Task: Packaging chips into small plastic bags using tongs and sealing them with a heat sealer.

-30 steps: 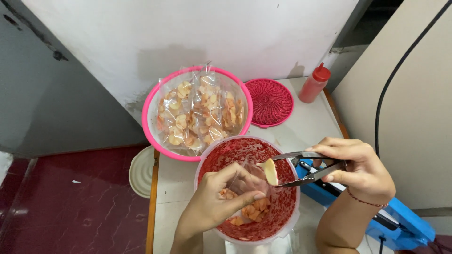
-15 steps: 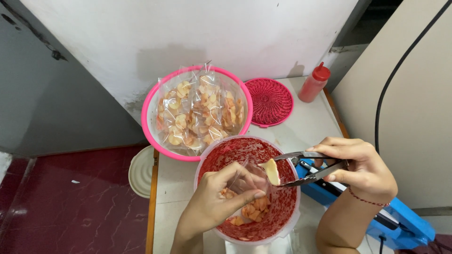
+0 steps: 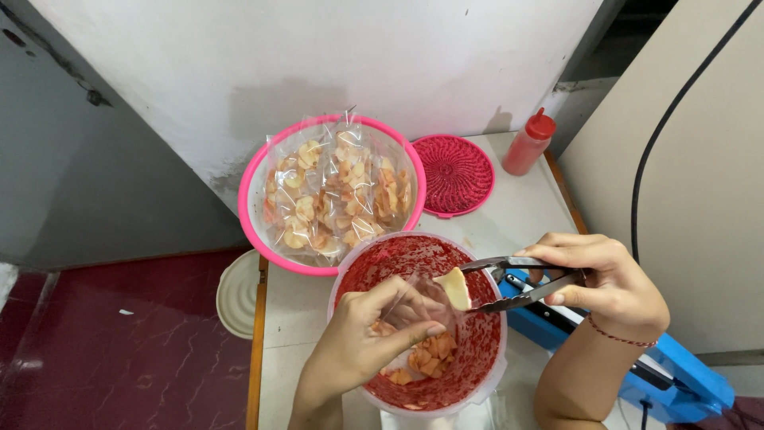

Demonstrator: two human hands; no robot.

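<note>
My right hand (image 3: 609,283) grips metal tongs (image 3: 509,280) that pinch one pale chip (image 3: 454,288) over a clear tub (image 3: 420,263) smeared inside with red seasoning. My left hand (image 3: 370,334) holds a small clear plastic bag (image 3: 414,318) open above the tub, just left of the chip. More coated chips (image 3: 430,354) lie inside the bag or at the tub's bottom; I cannot tell which.
A pink basin (image 3: 253,199) holding several sealed bags of chips stands behind the tub. A pink perforated lid (image 3: 455,175) and a red squeeze bottle (image 3: 528,143) sit at the back. A blue sealer machine (image 3: 668,374) lies to the right. A white lid (image 3: 237,296) sits off the table's left edge.
</note>
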